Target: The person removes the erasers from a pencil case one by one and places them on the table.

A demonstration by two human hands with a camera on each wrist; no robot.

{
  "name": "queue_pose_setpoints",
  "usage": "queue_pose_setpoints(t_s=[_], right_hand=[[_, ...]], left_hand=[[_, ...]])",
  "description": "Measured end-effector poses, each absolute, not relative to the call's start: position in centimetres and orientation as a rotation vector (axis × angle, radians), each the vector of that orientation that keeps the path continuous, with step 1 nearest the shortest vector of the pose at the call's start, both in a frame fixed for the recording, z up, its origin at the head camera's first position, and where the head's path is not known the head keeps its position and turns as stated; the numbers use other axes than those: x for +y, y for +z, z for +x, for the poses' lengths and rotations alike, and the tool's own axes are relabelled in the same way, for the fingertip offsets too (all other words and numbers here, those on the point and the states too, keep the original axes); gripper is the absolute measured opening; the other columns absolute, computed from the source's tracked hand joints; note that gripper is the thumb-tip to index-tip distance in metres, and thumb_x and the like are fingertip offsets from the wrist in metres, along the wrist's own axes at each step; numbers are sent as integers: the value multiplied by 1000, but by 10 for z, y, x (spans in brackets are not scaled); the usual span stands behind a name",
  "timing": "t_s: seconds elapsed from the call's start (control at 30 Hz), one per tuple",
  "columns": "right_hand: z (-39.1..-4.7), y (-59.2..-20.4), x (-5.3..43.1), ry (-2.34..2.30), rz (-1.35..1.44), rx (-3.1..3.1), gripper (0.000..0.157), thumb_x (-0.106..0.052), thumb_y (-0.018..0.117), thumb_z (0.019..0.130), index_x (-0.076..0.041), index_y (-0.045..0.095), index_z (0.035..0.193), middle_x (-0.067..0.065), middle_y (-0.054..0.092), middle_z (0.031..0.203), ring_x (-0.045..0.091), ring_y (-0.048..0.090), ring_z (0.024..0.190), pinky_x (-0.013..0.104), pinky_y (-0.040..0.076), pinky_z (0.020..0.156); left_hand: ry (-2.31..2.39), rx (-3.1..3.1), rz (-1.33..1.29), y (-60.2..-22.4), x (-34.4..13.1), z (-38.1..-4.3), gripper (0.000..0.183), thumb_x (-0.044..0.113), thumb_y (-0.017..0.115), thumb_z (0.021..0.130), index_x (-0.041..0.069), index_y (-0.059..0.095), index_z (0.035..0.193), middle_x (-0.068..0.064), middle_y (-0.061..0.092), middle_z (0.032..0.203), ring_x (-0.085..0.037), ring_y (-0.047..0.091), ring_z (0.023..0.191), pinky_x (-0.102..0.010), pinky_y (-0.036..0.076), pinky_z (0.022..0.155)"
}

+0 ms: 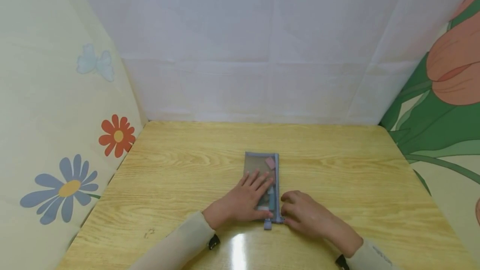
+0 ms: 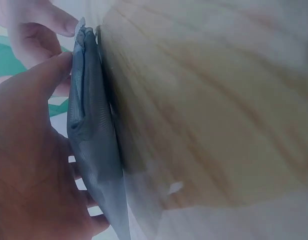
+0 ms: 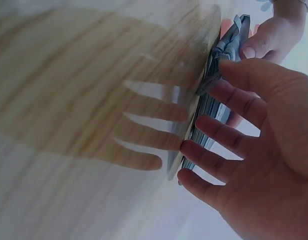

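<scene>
A flat see-through mesh zip pouch [image 1: 256, 162] with grey-blue edging lies upright on the table, with small pink, white and teal items inside. My left hand [image 1: 245, 199] rests spread on top of it, fingers straight and thumb across the lower part. The zipper [image 1: 277, 178] runs along the pouch's right edge. At its near right corner, my right hand [image 1: 309, 216] pinches the zipper pull [image 3: 210, 84] between thumb and index finger, the other fingers loosely bent beside the pouch. A small fabric tab [image 1: 268, 224] sticks out from the near edge.
The pouch lies on a glossy wood-grain table [image 1: 180, 170]. A white cloth backdrop [image 1: 225, 53] stands behind its far edge. Flower-printed cloth [image 1: 45, 107] borders the left side, and a tulip-printed cloth [image 1: 442, 128] the right.
</scene>
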State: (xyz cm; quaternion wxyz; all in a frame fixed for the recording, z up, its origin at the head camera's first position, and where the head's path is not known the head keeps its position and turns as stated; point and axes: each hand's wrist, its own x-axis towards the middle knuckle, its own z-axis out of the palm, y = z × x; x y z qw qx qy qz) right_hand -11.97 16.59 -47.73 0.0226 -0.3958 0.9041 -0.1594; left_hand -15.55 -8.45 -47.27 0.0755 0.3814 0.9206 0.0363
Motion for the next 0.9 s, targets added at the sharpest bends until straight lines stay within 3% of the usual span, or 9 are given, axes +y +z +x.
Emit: queue_pose_setpoints(t_s=[0.2,0.9], right_hand=[[-120,-474,162,-465,-1241,2820,9,-18,71,91,-16,75,98,7,65,123,27,58,118,48,48,103],[-123,-477,157,-363,-1334,2876,7,-23,72,93,-18,76,96,4,68,115,24,61,111,45,51,98]], left_hand=[[126,2756,1132,-474,-84,-156,97,74,46,93,13,16,163,-10,14,169,-39,11,154,-58,16,122],[1,2735,1059,-469,-81,-151,98,75,43,94,14,14,164,-7,13,170,-39,11,154,-52,17,123]])
